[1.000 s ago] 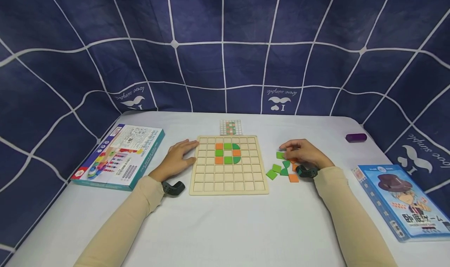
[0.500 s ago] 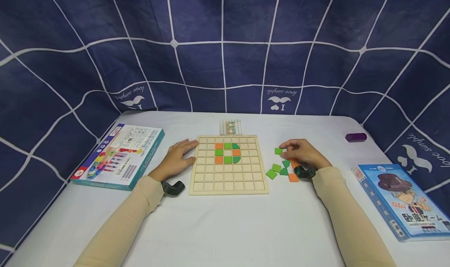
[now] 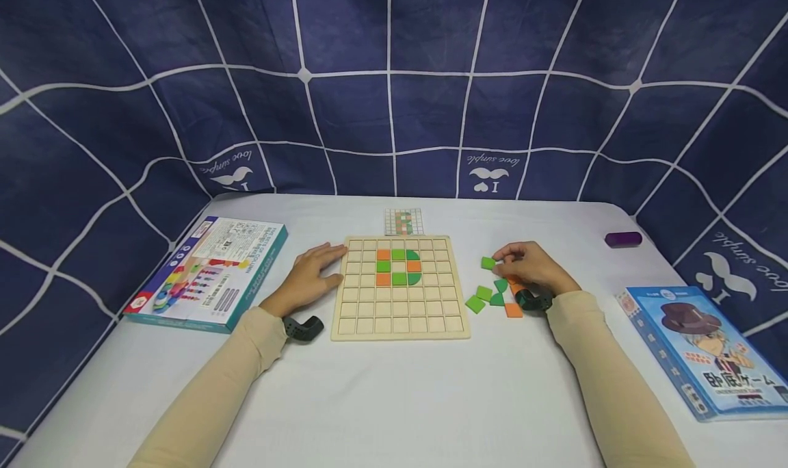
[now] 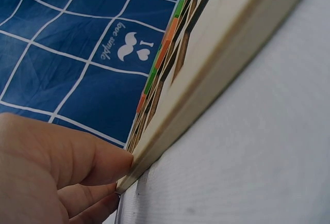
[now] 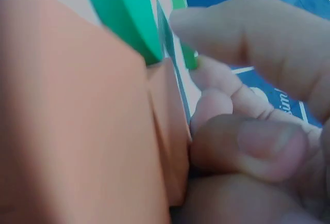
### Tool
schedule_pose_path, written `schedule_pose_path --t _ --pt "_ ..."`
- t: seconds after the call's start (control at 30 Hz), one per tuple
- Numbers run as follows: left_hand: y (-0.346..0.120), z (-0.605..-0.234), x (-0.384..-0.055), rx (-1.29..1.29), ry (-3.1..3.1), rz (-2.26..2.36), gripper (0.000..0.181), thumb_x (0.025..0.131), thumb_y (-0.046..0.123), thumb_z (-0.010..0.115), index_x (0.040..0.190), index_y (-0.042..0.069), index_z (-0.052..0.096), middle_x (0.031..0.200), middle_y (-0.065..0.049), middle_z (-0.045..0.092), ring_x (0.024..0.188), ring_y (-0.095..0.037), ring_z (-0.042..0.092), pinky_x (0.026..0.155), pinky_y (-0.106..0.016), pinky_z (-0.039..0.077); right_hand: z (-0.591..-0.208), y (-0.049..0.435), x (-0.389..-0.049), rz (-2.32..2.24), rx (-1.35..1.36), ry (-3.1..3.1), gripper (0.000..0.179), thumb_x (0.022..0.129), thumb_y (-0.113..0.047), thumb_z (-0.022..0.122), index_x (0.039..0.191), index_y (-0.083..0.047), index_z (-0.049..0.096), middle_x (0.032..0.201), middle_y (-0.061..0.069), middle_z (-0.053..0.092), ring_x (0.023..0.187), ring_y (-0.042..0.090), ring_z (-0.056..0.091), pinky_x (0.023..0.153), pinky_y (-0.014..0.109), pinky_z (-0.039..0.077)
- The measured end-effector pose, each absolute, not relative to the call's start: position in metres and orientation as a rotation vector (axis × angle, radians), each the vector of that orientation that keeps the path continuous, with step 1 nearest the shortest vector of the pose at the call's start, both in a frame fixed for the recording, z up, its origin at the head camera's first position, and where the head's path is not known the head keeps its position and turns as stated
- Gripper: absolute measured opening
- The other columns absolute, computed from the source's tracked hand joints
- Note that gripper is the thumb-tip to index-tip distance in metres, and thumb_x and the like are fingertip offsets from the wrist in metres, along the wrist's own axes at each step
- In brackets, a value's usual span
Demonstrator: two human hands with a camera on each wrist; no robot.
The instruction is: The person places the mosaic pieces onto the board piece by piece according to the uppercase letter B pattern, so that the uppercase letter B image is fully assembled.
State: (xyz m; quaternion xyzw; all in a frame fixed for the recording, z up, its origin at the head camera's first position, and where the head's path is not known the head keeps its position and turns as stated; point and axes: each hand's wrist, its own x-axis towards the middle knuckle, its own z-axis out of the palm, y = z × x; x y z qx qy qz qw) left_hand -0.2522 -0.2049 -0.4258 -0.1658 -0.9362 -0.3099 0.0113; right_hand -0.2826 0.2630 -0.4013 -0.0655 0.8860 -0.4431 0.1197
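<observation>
Board, wooden and gridded point(image 3: 400, 326), lies flat on a white cloth-covered table point(image 3: 394, 399), centred in my head view. I log eight tiles seated in it, ringing one bare cell: far row orange square point(image 3: 384, 255), light green square point(image 3: 399, 255), dark green rounded tile point(image 3: 413, 255); middle row light green and orange, either side of the bare cell; near row orange, light green, dark green rounded. A small printed grid card point(image 3: 403, 222) lies just beyond the board's far edge.

Left hand point(image 3: 309, 281): fingers and thumb spread apart, resting against the board's left edge. My left wrist view confirms thumb contact there.

Right hand point(image 3: 532, 266): over the loose tiles, right of the board, fingers bent. Its fingertips are at the edge of a loose light green square point(image 3: 488, 263); I cannot tell whether they pinch it or only touch it. On its near side I count two more light green squares point(image 3: 475, 304), two dark green curved tiles point(image 3: 496, 300) and an orange square lying loose point(image 3: 514, 310). More orange shows partly beneath the hand, count unclear.

Surroundings: a teal-edged toy box point(image 3: 206, 274) at far left, a blue game box point(image 3: 708, 355) at right, a purple cylinder point(image 3: 623, 239) beyond it. Navy cloth point(image 3: 431, 109) with white grid lines hangs behind.
</observation>
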Motion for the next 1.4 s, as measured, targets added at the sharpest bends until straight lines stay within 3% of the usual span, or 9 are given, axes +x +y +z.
schedule_pose_path --t 0.43,0.7,1.1,1.4 --pt "-0.205 -0.423 -0.251 -0.556 -2.965 -0.939 0.065 0.103 0.021 0.059 0.163 0.001 0.044 0.172 -0.016 0.039 0.164 -0.042 0.021 0.130 -0.062 0.011 -0.381 0.249 -0.275 -1.272 -0.318 2.559 0.033 0.095 -0.009 0.075 0.122 0.008 0.068 0.097 0.005 0.067 0.072 0.013 0.053 0.056 0.024 0.041" --pt "-0.205 -0.422 -0.251 -0.561 -2.999 -0.915 0.066 0.106 0.022 0.056 0.167 0.003 0.038 0.175 -0.014 0.033 0.165 -0.040 0.016 0.131 -0.060 0.006 -0.376 0.234 -0.274 -1.433 -0.331 2.424 0.037 0.099 -0.006 0.072 0.131 0.008 0.061 0.096 0.009 0.079 0.055 0.010 0.045 0.051 0.022 0.038" --pt "-0.206 -0.424 -0.253 -0.553 -2.973 -0.915 0.064 0.105 0.020 0.058 0.164 0.003 0.043 0.172 -0.015 0.039 0.164 -0.041 0.020 0.131 -0.061 0.009 -0.386 0.195 -0.268 -1.763 -0.172 2.121 0.028 0.096 0.002 0.073 0.123 0.002 0.066 0.090 -0.002 0.081 0.051 0.003 0.047 0.048 0.016 0.041" --pt "-0.206 -0.425 -0.253 -0.557 -2.965 -0.917 0.064 0.104 0.021 0.059 0.164 0.002 0.044 0.172 -0.016 0.039 0.164 -0.041 0.021 0.131 -0.061 0.009 -0.386 0.166 -0.255 -1.895 -0.133 2.015 0.029 0.097 0.002 0.071 0.126 0.003 0.065 0.085 -0.005 0.078 0.062 0.004 0.052 0.049 0.015 0.040"
